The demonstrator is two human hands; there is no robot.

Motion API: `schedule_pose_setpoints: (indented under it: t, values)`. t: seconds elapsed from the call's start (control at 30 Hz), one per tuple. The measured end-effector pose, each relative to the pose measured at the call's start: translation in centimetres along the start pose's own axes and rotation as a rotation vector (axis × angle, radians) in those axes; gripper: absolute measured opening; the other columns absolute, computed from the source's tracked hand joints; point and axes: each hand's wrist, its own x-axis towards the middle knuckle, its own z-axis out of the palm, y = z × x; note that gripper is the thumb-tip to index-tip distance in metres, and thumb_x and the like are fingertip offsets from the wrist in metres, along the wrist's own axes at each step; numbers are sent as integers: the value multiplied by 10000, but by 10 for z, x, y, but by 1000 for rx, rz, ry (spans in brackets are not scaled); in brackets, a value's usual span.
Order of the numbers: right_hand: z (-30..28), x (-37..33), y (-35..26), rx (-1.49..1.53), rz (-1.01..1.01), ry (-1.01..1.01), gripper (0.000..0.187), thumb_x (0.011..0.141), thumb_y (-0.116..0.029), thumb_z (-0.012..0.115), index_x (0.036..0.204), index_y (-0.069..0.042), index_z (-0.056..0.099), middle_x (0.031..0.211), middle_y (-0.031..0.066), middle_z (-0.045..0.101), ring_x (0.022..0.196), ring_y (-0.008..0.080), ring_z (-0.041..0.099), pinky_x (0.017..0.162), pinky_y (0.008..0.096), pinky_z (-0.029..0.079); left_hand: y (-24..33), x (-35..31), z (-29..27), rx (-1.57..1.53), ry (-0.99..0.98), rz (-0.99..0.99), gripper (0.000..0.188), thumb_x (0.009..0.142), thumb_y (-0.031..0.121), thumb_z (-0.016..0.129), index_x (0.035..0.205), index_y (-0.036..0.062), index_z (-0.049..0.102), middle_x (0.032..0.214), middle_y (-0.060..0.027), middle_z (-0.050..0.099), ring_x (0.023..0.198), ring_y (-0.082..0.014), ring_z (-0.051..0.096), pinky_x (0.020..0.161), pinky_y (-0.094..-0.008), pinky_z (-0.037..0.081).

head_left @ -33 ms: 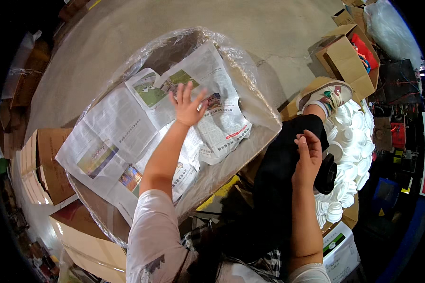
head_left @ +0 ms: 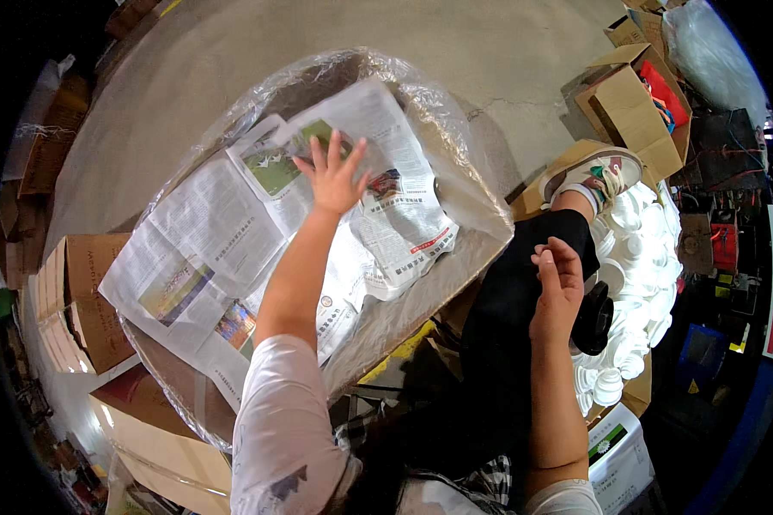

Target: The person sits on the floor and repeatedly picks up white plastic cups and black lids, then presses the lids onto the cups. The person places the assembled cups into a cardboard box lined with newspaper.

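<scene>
Pressing flat, the left hand [head_left: 333, 178], fingers spread and gripping nothing, lay on thin, tearable newspaper sheets [head_left: 232, 232]; the right hand [head_left: 558, 287] curled loosely, apparently empty.

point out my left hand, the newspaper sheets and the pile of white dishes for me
left hand [head_left: 333, 182], head view, on the back of the hand.
newspaper sheets [head_left: 215, 227], head view, on a flat printed page.
white dishes [head_left: 644, 249], head view, on the middle of the pile.
</scene>
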Motion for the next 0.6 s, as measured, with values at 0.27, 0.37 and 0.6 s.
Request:
schedule_pose_setpoints:
  t: [0.27, 0.37, 0.6]
  values:
    - [7, 2, 2, -38, 10, -37, 202, 862, -68, 547, 1055, -16, 529, 968, 52, 561, 898, 115, 529, 829, 236, 413, -49, 35, 99, -243, -1004, -234, 770, 700, 577, 572, 1307, 134, 403, 1312, -173, 401, 1199, -319, 400, 994, -396, 318]
    - [7, 5, 3, -29, 19, -55, 192, 858, -44, 542, 1048, -18, 528, 970, 49, 564, 907, 110, 527, 814, 222, 414, -62, 38, 109, -418, -930, -199, 683, 697, 504, 613, 1220, 81, 492, 1161, -189, 535, 1077, -297, 512, 907, -343, 405]
    - [8, 9, 7, -58, 43, -39, 194, 853, -42, 550, 1044, -17, 531, 970, 48, 572, 904, 116, 538, 830, 233, 412, -66, -30, 18, -413, -308, -3, 304, 723, 186, 630, 1013, 96, 607, 1045, -105, 605, 1000, -290, 546, 882, -381, 415]
